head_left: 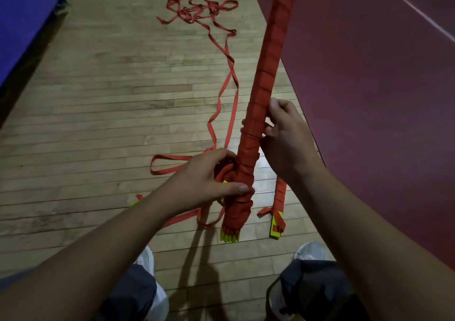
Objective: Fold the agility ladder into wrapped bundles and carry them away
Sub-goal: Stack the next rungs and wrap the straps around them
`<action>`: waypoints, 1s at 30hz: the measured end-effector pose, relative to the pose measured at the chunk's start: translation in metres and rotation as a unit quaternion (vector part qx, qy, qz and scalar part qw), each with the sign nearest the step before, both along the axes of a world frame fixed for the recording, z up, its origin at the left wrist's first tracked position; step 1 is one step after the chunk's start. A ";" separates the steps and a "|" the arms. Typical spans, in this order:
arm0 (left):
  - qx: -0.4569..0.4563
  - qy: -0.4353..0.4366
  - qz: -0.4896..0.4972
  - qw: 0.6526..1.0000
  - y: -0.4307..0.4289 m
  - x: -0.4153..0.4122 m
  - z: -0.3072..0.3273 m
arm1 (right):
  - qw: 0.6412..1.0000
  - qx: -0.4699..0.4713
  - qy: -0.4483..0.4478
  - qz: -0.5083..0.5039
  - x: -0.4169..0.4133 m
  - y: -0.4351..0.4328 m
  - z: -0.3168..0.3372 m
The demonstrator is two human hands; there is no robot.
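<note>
Fingers [237, 188] of left hand [202, 180] clasping wrapped bundle [264, 74] low, right hand [285, 136] gripping higher, knuckles up

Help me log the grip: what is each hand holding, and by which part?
Both hold the wrapped ladder bundle: the left hand grips its lower part, above the yellow rung ends; the right hand grips it higher up.

no readable text, labels, numbers, signs
</note>
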State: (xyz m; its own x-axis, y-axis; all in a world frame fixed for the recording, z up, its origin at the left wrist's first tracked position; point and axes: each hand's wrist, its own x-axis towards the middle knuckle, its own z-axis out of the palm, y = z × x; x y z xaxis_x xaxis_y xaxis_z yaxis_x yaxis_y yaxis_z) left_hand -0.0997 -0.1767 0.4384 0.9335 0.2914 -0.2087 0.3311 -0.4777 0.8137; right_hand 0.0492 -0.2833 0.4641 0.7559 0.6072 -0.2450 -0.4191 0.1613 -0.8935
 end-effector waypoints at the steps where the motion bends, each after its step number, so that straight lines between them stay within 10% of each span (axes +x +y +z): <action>1: -0.034 -0.001 -0.011 0.999 0.005 0.000 0.001 | 1.000 0.015 0.011 0.005 0.002 -0.001 0.000; 19: 0.011 0.074 -0.004 0.997 0.016 0.003 0.003 | 0.974 -0.085 -0.207 0.041 0.004 -0.009 0.001; 30: -0.004 0.064 0.039 0.997 -0.007 0.000 0.010 | 0.985 -0.072 -0.156 0.016 -0.003 -0.003 -0.001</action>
